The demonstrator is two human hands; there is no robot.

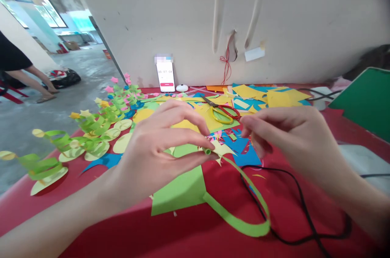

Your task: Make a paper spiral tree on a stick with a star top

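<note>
My left hand [161,140] pinches the rolled end of a green paper strip [240,223] between thumb and fingers. From the small coil the strip loops right and down, and its other end reaches the edge of a green paper sheet [179,193] on the table. To the right, my right hand [283,136] is closed, thumb against index finger, apart from the coil; whatever it may hold is hidden. Scissors [224,112] with red and yellow handles lie just beyond, on yellow paper [195,118]. Pale yellow and blue scraps [240,150] lie between the hands.
Several curled green paper pieces on pale bases [97,148] line the table's left side. A phone [165,73] showing a timer leans on the white wall. A black cable [300,193] crosses the red table [122,237] at right, near a green board [362,103]. A person's legs [33,79] show far left.
</note>
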